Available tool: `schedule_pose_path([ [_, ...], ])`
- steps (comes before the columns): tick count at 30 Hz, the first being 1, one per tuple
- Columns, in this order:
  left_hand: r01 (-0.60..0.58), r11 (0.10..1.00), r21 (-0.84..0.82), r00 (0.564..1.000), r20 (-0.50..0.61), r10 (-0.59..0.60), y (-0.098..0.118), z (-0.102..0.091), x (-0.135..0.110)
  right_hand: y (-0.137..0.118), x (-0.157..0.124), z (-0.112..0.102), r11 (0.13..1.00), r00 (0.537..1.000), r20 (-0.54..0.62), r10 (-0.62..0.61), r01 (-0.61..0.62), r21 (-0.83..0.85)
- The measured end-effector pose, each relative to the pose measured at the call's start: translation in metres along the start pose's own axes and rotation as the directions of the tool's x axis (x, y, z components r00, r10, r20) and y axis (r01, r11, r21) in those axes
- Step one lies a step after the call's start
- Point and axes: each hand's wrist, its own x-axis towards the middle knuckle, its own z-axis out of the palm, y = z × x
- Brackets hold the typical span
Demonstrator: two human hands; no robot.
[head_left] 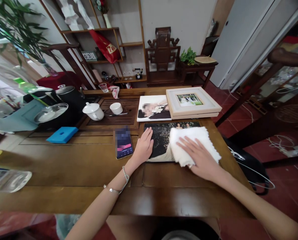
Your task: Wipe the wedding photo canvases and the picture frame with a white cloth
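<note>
Right hand (201,158), fingers extended, lay on a white cloth (204,136) over a photo panel (160,138); left hand (143,146), fingers outstretched, touched the panel's edge.

thin silver bracelet (127,177) on left wrist (129,167), ring (190,166) on right grip (199,156), bare forearms (100,208)

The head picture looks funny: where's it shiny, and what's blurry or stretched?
In the head view, light glares off the table near its front edge; in the head view too, the plant at left looks smeared, the chair at right looks stretched, the white cloth clearer.
</note>
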Motion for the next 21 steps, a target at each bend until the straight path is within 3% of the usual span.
schedule_pose_path([
  [4, -0.002, 1.000, -0.011, 1.000, -0.010, 0.002, 0.000, 0.001, 0.000, 0.045, 0.012, 0.003, 0.976, 0.977, -0.101, 0.185, -0.195, -0.097],
  [7, -0.026, 1.000, 0.004, 0.999, -0.030, 0.026, -0.001, 0.002, 0.001, 0.035, 0.032, 0.009, 0.953, 0.955, -0.151, 0.256, -0.275, -0.124],
  [9, -0.031, 0.999, 0.024, 0.999, -0.037, 0.032, -0.001, 0.003, 0.001, 0.006, 0.040, 0.012, 0.964, 0.967, -0.130, 0.218, -0.234, -0.124],
  [13, -0.013, 0.999, 0.030, 1.000, -0.019, 0.013, -0.002, 0.002, 0.000, -0.060, 0.034, 0.016, 0.997, 0.999, 0.003, -0.045, 0.046, -0.066],
  [15, -0.023, 0.999, 0.024, 1.000, -0.003, 0.023, -0.002, 0.001, 0.000, -0.076, 0.023, 0.015, 0.991, 0.991, 0.031, -0.128, 0.129, -0.026],
  [18, -0.028, 1.000, 0.015, 1.000, -0.010, 0.028, -0.001, 0.001, 0.000, -0.066, 0.007, 0.010, 0.993, 0.992, 0.049, -0.119, 0.119, -0.002],
  [21, -0.010, 1.000, 0.018, 1.000, -0.016, 0.010, 0.000, 0.001, 0.000, -0.029, -0.004, 0.006, 0.999, 1.000, -0.003, 0.013, -0.013, -0.044],
])
